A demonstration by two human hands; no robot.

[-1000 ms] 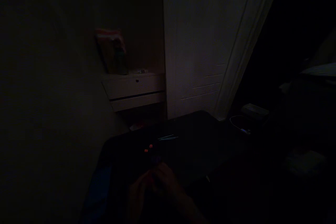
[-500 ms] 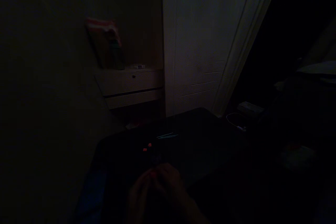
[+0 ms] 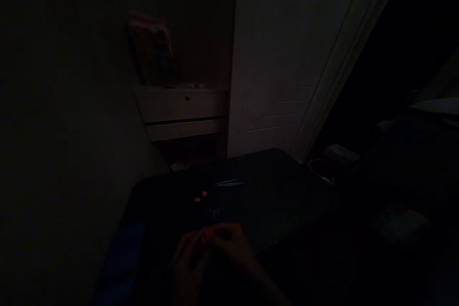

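Note:
The scene is very dark. Over the near part of a dark table (image 3: 265, 172), my left hand (image 3: 190, 256) and my right hand (image 3: 231, 244) meet with their fingertips together. Between them shows a small red piece (image 3: 208, 234), glowing or brightly coloured; its kind is too dim to make out. Both hands look closed on it. Just past the fingers lies a faint, pale small thing (image 3: 214, 212). Farther off are two small orange-red pieces (image 3: 201, 196) and a few thin, light sticks (image 3: 228, 183) lying side by side.
A drawer unit (image 3: 172, 107) with a colourful bag (image 3: 152, 50) on top stands beyond the table, beside a pale door (image 3: 276, 57). Something blue (image 3: 124, 258) lies at the near left. A box (image 3: 340, 153) and a white cable (image 3: 315, 165) are at the right.
The view has shifted a little. The red piece between my fingers shows more plainly now, and my left fingers are more spread around it. The pieces on the table appear unmoved.

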